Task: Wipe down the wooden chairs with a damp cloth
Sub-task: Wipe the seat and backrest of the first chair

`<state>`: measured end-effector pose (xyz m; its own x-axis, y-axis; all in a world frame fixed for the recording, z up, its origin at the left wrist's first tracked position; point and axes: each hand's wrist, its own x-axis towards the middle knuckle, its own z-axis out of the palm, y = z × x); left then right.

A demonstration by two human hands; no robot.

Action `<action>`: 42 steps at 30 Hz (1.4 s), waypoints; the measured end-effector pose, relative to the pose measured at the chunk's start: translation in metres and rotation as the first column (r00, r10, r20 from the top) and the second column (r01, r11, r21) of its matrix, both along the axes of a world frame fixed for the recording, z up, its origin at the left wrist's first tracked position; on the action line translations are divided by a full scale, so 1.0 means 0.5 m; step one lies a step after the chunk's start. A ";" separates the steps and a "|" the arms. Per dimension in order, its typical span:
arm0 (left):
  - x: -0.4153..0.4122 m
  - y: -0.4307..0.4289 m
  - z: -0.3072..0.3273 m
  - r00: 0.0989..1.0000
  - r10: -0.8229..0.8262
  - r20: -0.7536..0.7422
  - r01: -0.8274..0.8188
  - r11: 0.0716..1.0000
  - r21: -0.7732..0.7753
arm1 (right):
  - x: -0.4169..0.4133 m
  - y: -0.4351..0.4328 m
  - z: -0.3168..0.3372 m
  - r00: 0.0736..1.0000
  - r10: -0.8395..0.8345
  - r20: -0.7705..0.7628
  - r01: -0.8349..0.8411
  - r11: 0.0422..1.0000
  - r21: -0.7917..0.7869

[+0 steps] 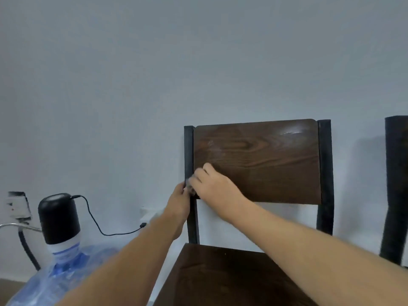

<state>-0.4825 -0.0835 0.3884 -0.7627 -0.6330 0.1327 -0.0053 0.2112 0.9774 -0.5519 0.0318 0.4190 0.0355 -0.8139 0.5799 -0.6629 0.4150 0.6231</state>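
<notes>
A: Where does the chair (256, 160) stand, and how much room is around it?

B: Its back is against a pale wall (154, 74). The dark wooden backrest panel sits between two black uprights. Left of the chair there is open wall, then lower down a blue water jug (55, 274) with a black pump cap (58, 217) and a thin cable (97, 219) running toward the chair. On the right a second dark upright (395, 186) stands near, with a strip of wall between it and the chair.

A: And the seat?

B: The wooden seat (212, 277) fills the lower middle; both forearms pass over it.

A: The left hand?

B: The left hand (180, 202) is at the left black upright (189, 155), just below the backrest's lower left corner. Its fingers are curled at the post; whether the grip is fully closed around it I cannot tell.

A: The right hand?

B: The right hand (212, 184) lies on the lower left corner of the backrest, fingers bent and pressed down on a small greyish cloth (190, 187). Only a scrap of the cloth shows, between the two hands, touching the panel edge and the upright.

A: Anything on the wood?

B: A pale sheen on the panel's upper right and left parts.
</notes>
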 end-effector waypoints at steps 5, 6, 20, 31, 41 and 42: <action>-0.008 -0.023 -0.042 0.997 0.021 -0.068 -0.021 1.000 0.011 | -0.069 0.089 0.072 0.997 0.019 0.080 -0.002 0.978 -0.210; -0.006 -0.021 -0.039 0.997 0.023 -0.074 -0.022 1.000 0.005 | -0.079 0.066 0.114 0.992 0.018 0.128 0.029 0.933 -0.358; -0.005 -0.012 -0.045 0.987 0.041 -0.156 -0.045 0.999 -0.022 | -0.145 0.243 0.165 0.984 0.022 0.175 0.076 0.843 -0.532; -0.030 -0.034 -0.066 0.987 0.070 -0.143 -0.075 0.997 -0.032 | -0.093 0.320 -0.021 0.988 0.116 0.105 -0.113 0.993 -0.028; -0.027 -0.042 -0.073 0.991 0.033 -0.131 -0.041 0.997 -0.059 | -0.158 0.329 0.114 0.979 0.082 0.186 0.025 0.861 -0.509; -0.025 -0.039 -0.071 0.991 0.039 -0.130 -0.046 0.997 -0.055 | -0.142 0.339 0.071 0.966 0.093 0.242 0.014 0.914 -0.405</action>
